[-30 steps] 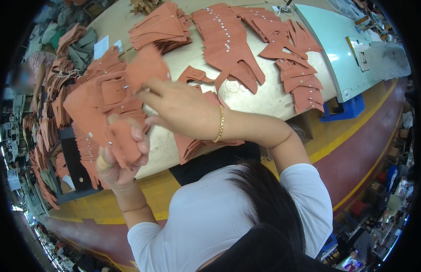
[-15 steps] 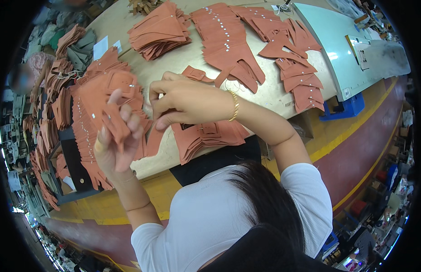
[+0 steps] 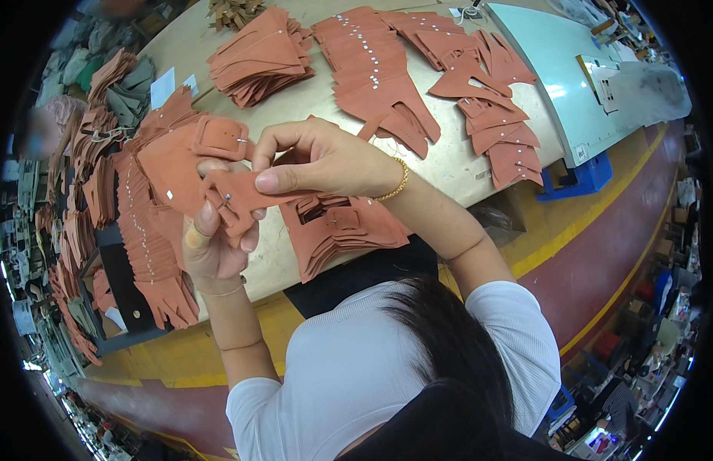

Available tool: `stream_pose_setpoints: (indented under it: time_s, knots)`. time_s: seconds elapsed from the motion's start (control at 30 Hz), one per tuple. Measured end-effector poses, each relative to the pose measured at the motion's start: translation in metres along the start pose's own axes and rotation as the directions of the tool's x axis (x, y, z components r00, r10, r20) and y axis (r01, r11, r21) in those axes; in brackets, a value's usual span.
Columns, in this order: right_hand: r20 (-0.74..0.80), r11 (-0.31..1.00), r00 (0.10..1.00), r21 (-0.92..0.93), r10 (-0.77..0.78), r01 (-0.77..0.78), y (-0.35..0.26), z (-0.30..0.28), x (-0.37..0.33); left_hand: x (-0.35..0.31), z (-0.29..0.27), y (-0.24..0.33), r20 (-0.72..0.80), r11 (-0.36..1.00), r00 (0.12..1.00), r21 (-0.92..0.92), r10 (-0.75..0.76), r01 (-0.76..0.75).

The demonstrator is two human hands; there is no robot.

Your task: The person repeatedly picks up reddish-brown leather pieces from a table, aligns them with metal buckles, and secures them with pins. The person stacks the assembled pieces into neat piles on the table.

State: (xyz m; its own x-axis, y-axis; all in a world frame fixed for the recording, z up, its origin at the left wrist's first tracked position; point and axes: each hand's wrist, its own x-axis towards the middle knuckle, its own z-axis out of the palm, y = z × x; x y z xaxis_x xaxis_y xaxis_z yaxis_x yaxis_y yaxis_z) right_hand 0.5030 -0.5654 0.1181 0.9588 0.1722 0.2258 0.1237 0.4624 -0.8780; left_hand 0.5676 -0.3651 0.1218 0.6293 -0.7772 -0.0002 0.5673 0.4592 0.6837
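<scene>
My left hand [image 3: 222, 250] holds up a salmon-coloured leather piece [image 3: 168, 165] with cut-out straps, its fingers closed round the lower part. A square leather-covered buckle [image 3: 220, 138] sits at its upper edge. Lower down, between my hands, a second buckle [image 3: 227, 201] shows a metal prong. My right hand [image 3: 329, 157] pinches a narrow leather strap [image 3: 276, 198] between thumb and fingers, right beside that prong. Whether the strap passes through the buckle cannot be made out. Just below my right hand lies a stack of buckled leather pieces [image 3: 341, 238] at the table's near edge.
Overlapping rows of matching pieces [image 3: 375, 73] cover the table's far side, with another pile [image 3: 260, 58] left of them. A fanned row [image 3: 145, 246] lies at the left. At the right stand a pale green board [image 3: 560, 92] and a blue stool [image 3: 579, 180].
My left hand has moved slightly right and turned the leather piece, bringing its pronged buckle into view. My right hand has come to the piece and now pinches the strap.
</scene>
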Motion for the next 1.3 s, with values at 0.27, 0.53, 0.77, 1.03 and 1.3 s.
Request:
stream_pose_setpoints:
  time_s: [0.27, 0.53, 0.77, 1.03, 1.3]
  knots:
    - [-0.017, 0.991, 0.992, 0.055, 0.124, -0.123, -0.007, -0.007, -0.008, 0.003, 0.006, -0.004, -0.139, 0.973, 0.990, 0.232, 0.038, -0.005]
    - [0.069, 0.993, 0.994, -0.077, 0.090, -0.084, -0.003, -0.012, -0.006, 0.007, 0.001, -0.009, 0.049, 0.975, 0.998, 0.218, 0.037, -0.047]
    - [-0.111, 0.995, 0.993, -0.092, -0.050, 0.040, -0.001, -0.001, -0.004, 0.009, 0.019, -0.009, -0.116, 0.896, 0.987, 0.442, 0.107, -0.045]
    - [-0.087, 0.446, 0.802, -0.864, -0.591, 0.234, -0.006, 0.009, -0.005, 0.018, 0.038, -0.010, -0.188, 0.755, 0.942, 0.649, 0.277, -0.092]
    - [-0.395, 0.933, 0.857, -0.270, -0.332, 0.238, -0.001, 0.004, -0.010, 0.028, 0.033, -0.012, -0.218, 0.695, 0.909, 0.712, 0.354, -0.100]
